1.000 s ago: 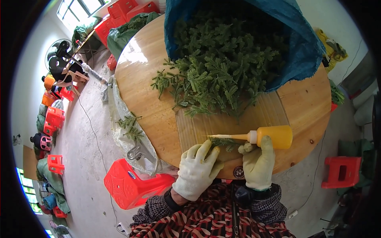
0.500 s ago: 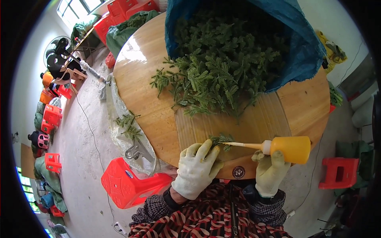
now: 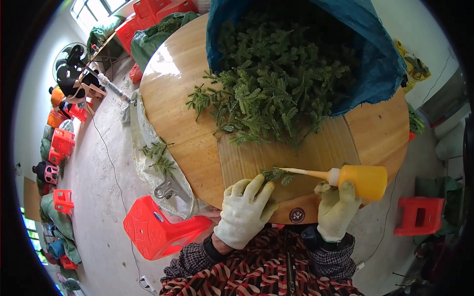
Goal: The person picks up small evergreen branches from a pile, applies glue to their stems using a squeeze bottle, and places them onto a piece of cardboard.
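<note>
My left hand [image 3: 243, 213], in a white knit glove with yellow-stained fingertips, pinches a small green fir sprig [image 3: 285, 178] at the near edge of the round table. A yellow squeeze bottle [image 3: 364, 182] with a long thin nozzle lies nearly level in my gloved right hand [image 3: 336, 209]. Its nozzle points left, and the tip sits just over the sprig; whether it touches I cannot tell. Beyond both hands, a big heap of fir sprigs [image 3: 281, 89] spills from a blue sack [image 3: 380, 69] onto a clear ribbed sheet [image 3: 331, 143].
The round wooden table [image 3: 182, 103] carries all this. At its left edge hangs a clear plastic sheet [image 3: 143, 167] with loose sprigs and a metal clamp [image 3: 170, 190]. Red stools [image 3: 148, 227] stand left and right [image 3: 418, 216]. A fan [image 3: 71, 64] and people are at far left.
My right hand has raised the bottle slightly, so its nozzle tip has shifted up, away from me, along the sprig's far side. My left hand stays in place with the sprig.
</note>
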`<state>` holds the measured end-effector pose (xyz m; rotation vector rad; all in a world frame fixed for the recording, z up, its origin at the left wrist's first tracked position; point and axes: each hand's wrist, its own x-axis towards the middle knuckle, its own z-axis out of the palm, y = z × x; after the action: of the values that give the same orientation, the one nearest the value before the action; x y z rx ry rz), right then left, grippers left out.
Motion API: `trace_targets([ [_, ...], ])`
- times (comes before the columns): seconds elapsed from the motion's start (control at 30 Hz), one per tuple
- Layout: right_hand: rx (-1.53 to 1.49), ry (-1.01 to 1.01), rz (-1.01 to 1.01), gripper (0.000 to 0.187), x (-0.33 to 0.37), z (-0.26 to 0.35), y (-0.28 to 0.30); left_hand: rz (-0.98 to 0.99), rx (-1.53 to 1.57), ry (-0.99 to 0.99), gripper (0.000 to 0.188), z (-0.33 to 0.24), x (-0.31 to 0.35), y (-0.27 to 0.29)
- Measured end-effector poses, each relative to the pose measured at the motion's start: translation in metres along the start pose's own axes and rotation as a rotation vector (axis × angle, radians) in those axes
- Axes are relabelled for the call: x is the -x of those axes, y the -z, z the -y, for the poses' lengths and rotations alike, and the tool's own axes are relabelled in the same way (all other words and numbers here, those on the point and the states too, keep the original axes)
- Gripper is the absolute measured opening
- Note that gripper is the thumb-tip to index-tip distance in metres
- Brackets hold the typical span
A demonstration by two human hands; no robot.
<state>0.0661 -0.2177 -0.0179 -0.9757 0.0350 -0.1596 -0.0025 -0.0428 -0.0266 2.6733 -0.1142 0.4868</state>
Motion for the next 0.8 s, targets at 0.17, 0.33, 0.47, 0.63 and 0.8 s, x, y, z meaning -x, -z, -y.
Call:
trace_targets([
  [0.17, 0.033, -0.045, 0.025, 0.027, 0.003, -0.001, 0.006, -0.063, 0.035, 0.013, 0.051, 0.0, 0.001, -0.004],
  [0.33, 0.01, -0.09, -0.005, 0.025, 0.004, 0.0, 0.01, -0.034, 0.006, -0.004, 0.053, 0.001, 0.0, -0.002],
  [0.47, 0.014, -0.101, -0.012, 0.024, 0.005, 0.001, 0.01, 0.011, -0.025, 0.005, 0.052, -0.002, -0.001, 0.001],
  [0.63, -0.003, -0.083, -0.007, 0.022, 0.003, 0.002, 0.012, 0.046, -0.02, 0.008, 0.05, -0.002, -0.003, 0.002],
  [0.8, -0.075, -0.042, -0.02, 0.017, -0.002, 0.003, 0.004, 0.062, -0.008, 0.02, 0.048, -0.001, -0.002, 0.001],
])
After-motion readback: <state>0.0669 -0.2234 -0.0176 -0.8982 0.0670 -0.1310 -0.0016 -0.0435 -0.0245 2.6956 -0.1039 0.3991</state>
